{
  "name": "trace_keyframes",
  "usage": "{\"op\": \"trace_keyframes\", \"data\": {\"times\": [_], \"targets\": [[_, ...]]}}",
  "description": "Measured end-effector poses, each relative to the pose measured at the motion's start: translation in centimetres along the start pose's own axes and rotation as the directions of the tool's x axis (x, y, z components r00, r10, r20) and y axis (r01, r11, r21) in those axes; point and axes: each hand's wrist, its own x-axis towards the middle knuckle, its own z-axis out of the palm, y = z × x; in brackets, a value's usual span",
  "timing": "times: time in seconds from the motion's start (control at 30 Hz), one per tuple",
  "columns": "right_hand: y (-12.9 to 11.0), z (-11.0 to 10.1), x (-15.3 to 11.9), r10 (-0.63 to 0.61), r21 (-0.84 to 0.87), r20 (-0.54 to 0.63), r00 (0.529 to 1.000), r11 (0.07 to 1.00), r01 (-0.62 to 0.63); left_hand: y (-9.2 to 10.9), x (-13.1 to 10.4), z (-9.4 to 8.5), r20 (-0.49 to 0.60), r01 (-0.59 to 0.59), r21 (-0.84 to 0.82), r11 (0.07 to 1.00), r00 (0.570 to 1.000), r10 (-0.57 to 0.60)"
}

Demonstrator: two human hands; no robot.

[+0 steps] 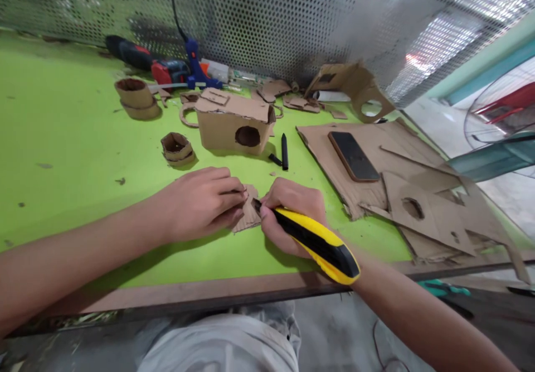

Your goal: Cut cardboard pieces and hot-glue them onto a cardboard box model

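My right hand (295, 210) is wrapped round a yellow and black utility knife (320, 244), its handle slanting back toward the table's front edge. The blade end meets a small piece of corrugated cardboard (251, 210) lying on the green tabletop. My left hand (204, 202) has its fingers curled together and pinned on the left side of this piece, covering part of it. Just beyond my hands stands a cardboard box (225, 129) with a round hole in its front. A black marker (285, 151) lies nearby with its cap (275, 159) off beside it.
Cardboard rings (178, 150) stand left of the box. Behind are a blue glue gun (194, 62), a red and black power tool (167, 72) and cardboard scraps (273, 89). At right, a phone (354, 156) rests on a cardboard sheet (321, 154) among cut pieces (434, 216). Perforated metal (267, 20) backs the table.
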Motion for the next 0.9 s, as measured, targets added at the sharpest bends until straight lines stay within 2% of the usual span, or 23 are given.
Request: {"op": "trace_keyframes", "data": {"times": [0.17, 0.33, 0.63, 0.8, 0.9], "targets": [[-0.2, -0.8, 0.0, 0.033, 0.061, 0.033, 0.999, 0.997, -0.035, -0.2, -0.1, -0.1, -0.013, -0.005, -0.045, 0.999, 1.0, 0.004], [0.2, -1.3, 0.5, 0.118, 0.033, -0.049, 0.992, 0.993, -0.116, -0.4, -0.1, 0.0, -0.009, 0.019, -0.128, 0.992, 1.0, -0.021], [1.1, -0.8, 0.6, 0.045, 0.042, -0.043, 0.998, 0.998, -0.043, -0.5, 0.0, -0.4, 0.019, 0.035, -0.131, 0.991, 0.999, -0.032], [0.8, -1.1, 0.6, 0.138, 0.018, -0.071, 0.988, 0.99, -0.137, -0.6, -0.2, -0.2, 0.01, 0.049, -0.116, 0.992, 0.999, -0.048], [1.1, -1.3, 0.6, 0.192, 0.07, -0.041, 0.981, 0.98, -0.189, -0.8, -0.2, -0.2, 0.014, 0.046, -0.097, 0.994, 0.999, -0.044]]}}
